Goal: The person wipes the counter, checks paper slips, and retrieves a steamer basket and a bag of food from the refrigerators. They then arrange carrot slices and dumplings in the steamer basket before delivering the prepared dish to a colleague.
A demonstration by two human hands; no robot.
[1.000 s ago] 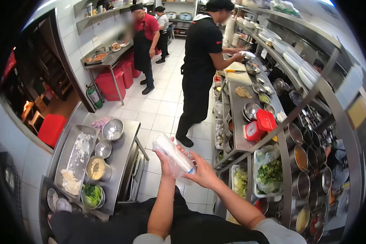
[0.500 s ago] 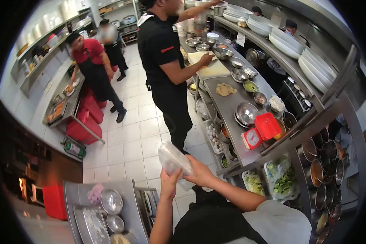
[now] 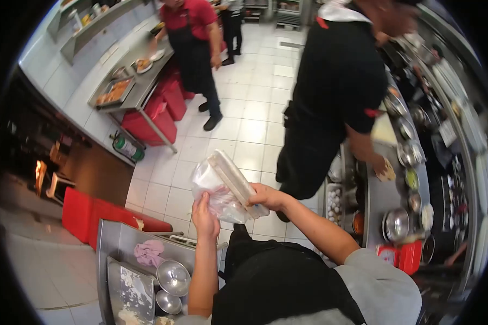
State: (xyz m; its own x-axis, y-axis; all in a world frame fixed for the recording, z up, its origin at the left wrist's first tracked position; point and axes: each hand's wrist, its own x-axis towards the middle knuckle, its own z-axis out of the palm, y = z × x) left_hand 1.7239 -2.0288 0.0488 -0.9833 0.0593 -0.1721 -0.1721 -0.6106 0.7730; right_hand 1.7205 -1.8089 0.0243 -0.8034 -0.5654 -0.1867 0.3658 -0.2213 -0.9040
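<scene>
In front of my body I hold a clear plastic bag [image 3: 228, 208] over the tiled floor. A long, pale stack [image 3: 230, 176] of thin pieces lies along its right side; their exact kind I cannot make out. My left hand [image 3: 206, 216] grips the bag's lower left side, thumb against the film. The fingers of my right hand [image 3: 268, 196] are closed around the lower right end of the pale stack. Something white [image 3: 206, 176] shows through the film at the upper left.
By my left arm, a metal table [image 3: 107, 238] bears a tray [image 3: 130, 287], metal bowls [image 3: 173, 278] and a pink cloth [image 3: 148, 252]. A co-worker in black [image 3: 331, 92] stands at the right counter [image 3: 379, 200], a hand on a pale cloth. Another person in red [image 3: 192, 49] stands far left.
My view has swung down and left. The bag has turned, so the pale stack now shows along its right side. The co-worker in black leans forward, one hand now on the cloth.
</scene>
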